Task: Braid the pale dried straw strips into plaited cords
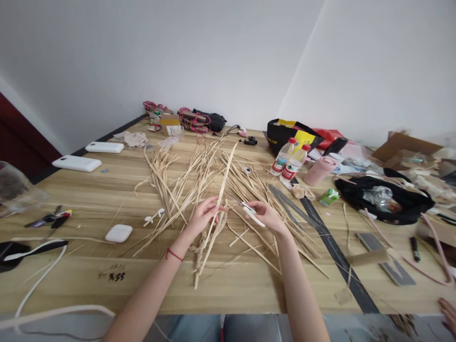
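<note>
My left hand point(204, 217), with a red cord at its wrist, pinches a long pale straw strip point(227, 168) that stands up from its fingers. A braided length of straw point(199, 254) hangs below that hand over the table. In my right hand point(268, 217) is a pair of scissors with white handles point(253, 216). The thin blades point left toward the strip, apart from my left fingers. Around both hands lie loose straw strips point(192, 175), heaped to the left and right. Whether the scissor blades are parted is too small to see.
Two water bottles point(284, 156), a pink cup point(320, 171) and a black-and-yellow bag point(281, 135) stand at back right. A black bag point(384, 197) lies further right. On the left are a white earphone case point(118, 233) and white devices point(76, 163). Another person's hand point(448, 313) shows at the right edge.
</note>
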